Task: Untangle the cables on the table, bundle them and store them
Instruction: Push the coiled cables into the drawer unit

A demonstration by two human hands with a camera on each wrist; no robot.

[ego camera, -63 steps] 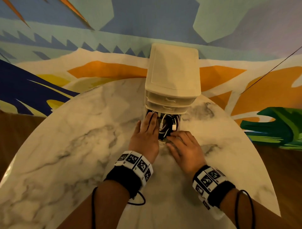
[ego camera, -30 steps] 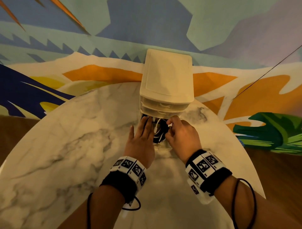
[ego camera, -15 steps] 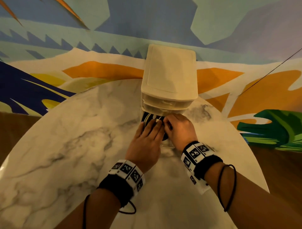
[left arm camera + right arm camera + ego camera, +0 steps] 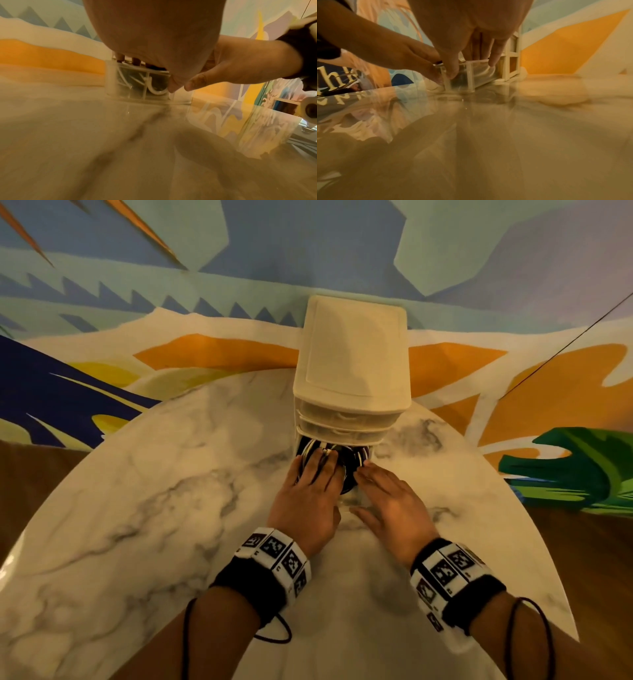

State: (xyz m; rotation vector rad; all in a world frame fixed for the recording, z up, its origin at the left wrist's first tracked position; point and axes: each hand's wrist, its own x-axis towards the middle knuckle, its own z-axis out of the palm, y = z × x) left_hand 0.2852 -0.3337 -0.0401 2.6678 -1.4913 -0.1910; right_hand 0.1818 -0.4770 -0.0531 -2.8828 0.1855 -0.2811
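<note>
A small cream drawer unit (image 4: pixel 352 364) stands at the far edge of the round marbled bench (image 4: pixel 144 508), against a painted wall (image 4: pixel 274 241). Its lowest drawer (image 4: pixel 356 501), clear plastic, is pulled out toward the person, and the coiled cables (image 4: pixel 356 455) (black ones with some white among them) lie inside it.

The left hand (image 4: pixel 308 501) lies flat on top of the coils, fingers straight and close together, pressing down into the drawer. In the left wrist view the white cable (image 4: pixel 157 91) curves against the clear front wall (image 4: pixel 130 86) of the drawer, with the fingertips (image 4: pixel 120 58) of that hand showing above the rim.

The right hand (image 4: pixel 390 505) rests just beside it at the drawer's right front corner, fingers stretched out and loosely together, thumb down along the front; it grips nothing. The right wrist view shows its fingers (image 4: pixel 494 56) touching the drawer's upper rim (image 4: pixel 476 61).

Both wrists wear black bands with checkered markers (image 4: pixel 274 556).
</note>
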